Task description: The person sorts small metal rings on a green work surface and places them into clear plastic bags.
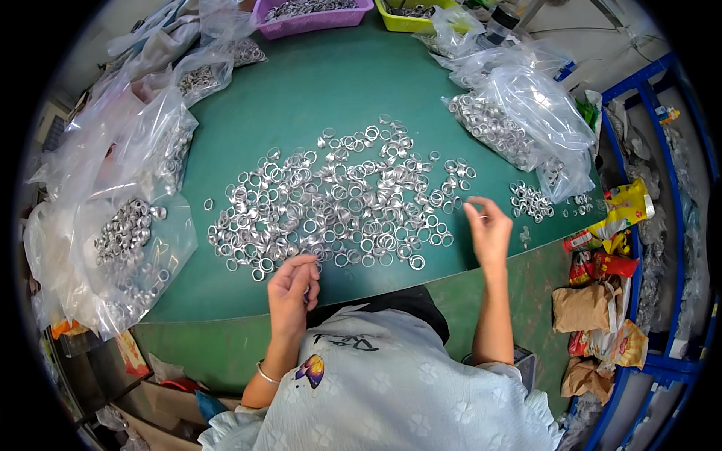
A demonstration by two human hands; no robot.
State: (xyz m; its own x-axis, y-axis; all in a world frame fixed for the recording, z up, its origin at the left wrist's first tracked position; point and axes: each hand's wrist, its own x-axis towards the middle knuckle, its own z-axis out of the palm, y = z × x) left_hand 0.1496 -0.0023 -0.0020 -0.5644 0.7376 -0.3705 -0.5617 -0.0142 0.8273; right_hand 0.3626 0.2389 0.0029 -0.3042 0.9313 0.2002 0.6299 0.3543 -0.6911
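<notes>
A broad heap of silver metal rings (338, 203) lies spread over the green table (301, 83). At the heap's near edge is my left hand (292, 289), its fingers curled closed; a small silvery ring edge seems to show between them. My right hand (489, 229) is over the table just right of the heap, thumb and fingertips drawn together beside the outermost loose rings. Whatever the right fingers pinch, if anything, is too small to name. A smaller group of rings (531, 201) lies farther right, near the table edge.
Clear plastic bags of rings lie along the left side (124, 233) and at the right back (496, 128). A purple basin (312, 24) and a yellow-green basin (406, 22) hold more metal pieces at the far edge. Blue shelving (681, 248) and food packets (628, 207) stand right.
</notes>
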